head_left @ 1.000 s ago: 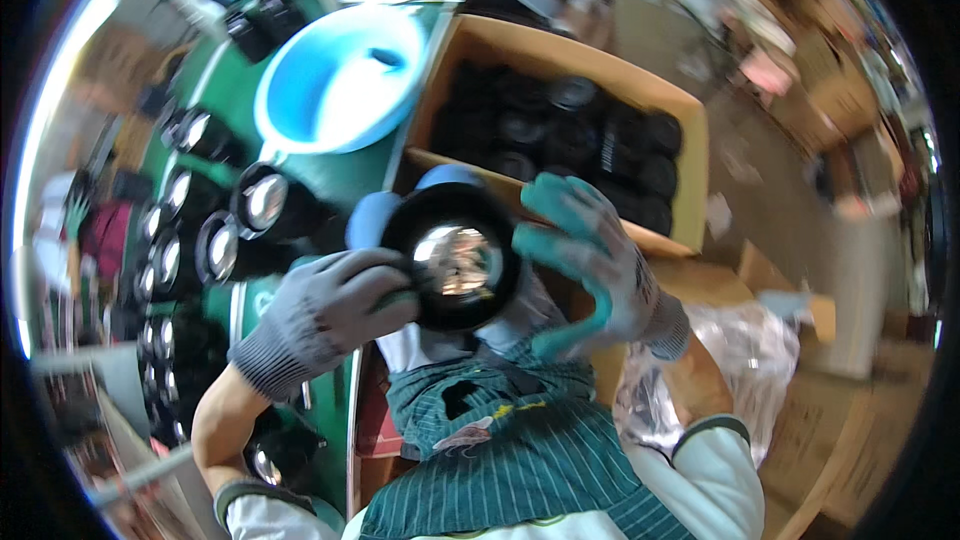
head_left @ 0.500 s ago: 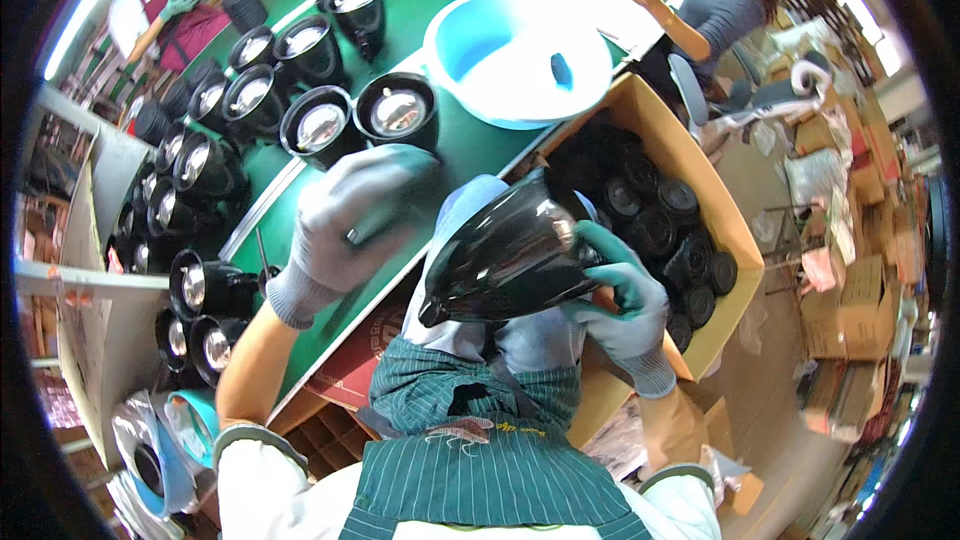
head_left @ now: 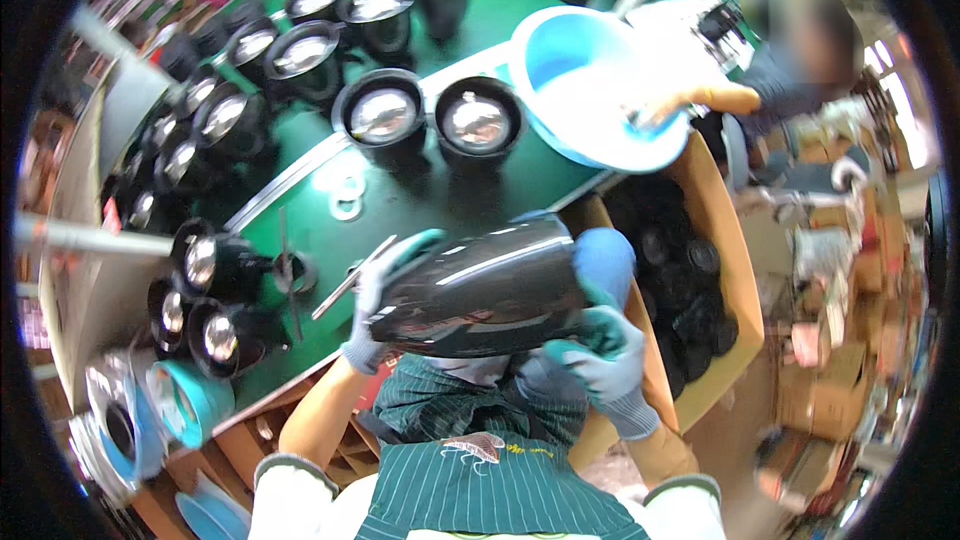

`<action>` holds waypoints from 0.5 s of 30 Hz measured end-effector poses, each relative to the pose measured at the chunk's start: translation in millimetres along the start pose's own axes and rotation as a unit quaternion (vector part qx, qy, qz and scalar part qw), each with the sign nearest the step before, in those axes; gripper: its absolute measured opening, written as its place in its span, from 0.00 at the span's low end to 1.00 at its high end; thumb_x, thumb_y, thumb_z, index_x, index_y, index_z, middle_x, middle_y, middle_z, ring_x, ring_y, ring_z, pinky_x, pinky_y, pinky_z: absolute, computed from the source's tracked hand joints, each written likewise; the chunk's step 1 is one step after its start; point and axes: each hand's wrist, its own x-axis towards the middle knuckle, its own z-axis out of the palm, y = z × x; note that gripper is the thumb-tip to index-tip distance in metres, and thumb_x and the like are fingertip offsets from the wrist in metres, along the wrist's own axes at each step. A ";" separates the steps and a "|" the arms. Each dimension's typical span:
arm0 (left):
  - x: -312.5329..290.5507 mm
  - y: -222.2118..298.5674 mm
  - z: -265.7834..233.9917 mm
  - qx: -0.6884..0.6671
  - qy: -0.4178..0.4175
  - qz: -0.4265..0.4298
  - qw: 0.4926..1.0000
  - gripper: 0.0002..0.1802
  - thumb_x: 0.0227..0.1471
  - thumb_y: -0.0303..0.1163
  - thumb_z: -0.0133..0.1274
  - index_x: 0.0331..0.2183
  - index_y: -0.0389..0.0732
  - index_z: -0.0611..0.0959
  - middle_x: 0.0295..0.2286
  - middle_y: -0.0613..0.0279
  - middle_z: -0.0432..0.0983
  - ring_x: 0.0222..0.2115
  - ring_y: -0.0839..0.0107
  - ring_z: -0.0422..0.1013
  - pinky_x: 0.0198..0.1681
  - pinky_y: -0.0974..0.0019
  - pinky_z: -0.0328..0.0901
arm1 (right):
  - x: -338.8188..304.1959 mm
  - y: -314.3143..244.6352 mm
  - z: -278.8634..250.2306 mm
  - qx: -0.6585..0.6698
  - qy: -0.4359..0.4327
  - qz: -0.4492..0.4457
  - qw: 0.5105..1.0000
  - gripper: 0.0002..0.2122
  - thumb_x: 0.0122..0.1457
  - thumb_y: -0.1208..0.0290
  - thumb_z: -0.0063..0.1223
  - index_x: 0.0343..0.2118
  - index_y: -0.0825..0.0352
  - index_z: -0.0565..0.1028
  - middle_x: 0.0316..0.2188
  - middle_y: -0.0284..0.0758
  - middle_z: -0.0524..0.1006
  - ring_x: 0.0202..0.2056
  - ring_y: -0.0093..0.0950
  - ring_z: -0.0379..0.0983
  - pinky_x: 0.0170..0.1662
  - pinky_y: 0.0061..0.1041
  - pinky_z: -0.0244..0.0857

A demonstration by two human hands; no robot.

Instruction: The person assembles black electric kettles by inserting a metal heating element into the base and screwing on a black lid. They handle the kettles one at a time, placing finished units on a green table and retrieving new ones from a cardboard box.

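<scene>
A glossy black lamp housing, shaped like a tapered shell, lies sideways between my gloved hands above my lap. My left hand is closed at its left end, mostly behind the housing. A thin metal tool, its kind unclear, sticks out from that same hand. At the other end, the fingers of my right hand are bent around the housing's edge; its far side is hidden. Two upright black lamps with shiny reflectors stand on the green table beyond, and white rings lie nearer.
More black lamps crowd the table's left side. A blue basin stands at the back right, with a co-worker's hand over it. An open carton of round black parts is at my right. Teal tubs sit lower left.
My left hand has come from over the table to the housing, which has turned more level. My right hand keeps its hold. The co-worker's hand has reached over the basin. The view has shifted.
</scene>
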 end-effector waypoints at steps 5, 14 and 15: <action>-23.0 -95.6 0.1 -0.549 -0.093 -0.234 0.797 0.24 0.67 0.38 0.48 0.59 0.37 0.74 0.53 0.52 0.76 0.53 0.62 0.74 0.62 0.55 0.67 | 13.3 -12.5 -16.0 -0.029 -0.163 -0.090 0.982 0.18 0.56 0.70 0.69 0.48 0.68 0.79 0.64 0.43 0.69 0.60 0.34 0.71 0.61 0.32 0.64; -34.6 -95.0 73.9 -0.556 -0.109 -0.222 0.793 0.29 0.67 0.47 0.46 0.63 0.42 0.70 0.60 0.54 0.69 0.57 0.60 0.69 0.62 0.53 0.65 | 131.7 197.4 -222.4 0.075 0.299 0.059 0.949 0.12 0.68 0.69 0.55 0.49 0.68 0.81 0.43 0.31 0.82 0.42 0.20 0.77 0.47 0.20 0.70; -31.5 -99.4 72.0 -0.535 -0.128 -0.234 0.801 0.29 0.67 0.46 0.46 0.63 0.42 0.70 0.60 0.53 0.69 0.58 0.60 0.69 0.62 0.53 0.65 | 145.9 245.7 -254.5 0.007 0.345 0.177 0.922 0.15 0.65 0.62 0.60 0.46 0.68 0.81 0.42 0.34 0.82 0.42 0.20 0.77 0.46 0.20 0.70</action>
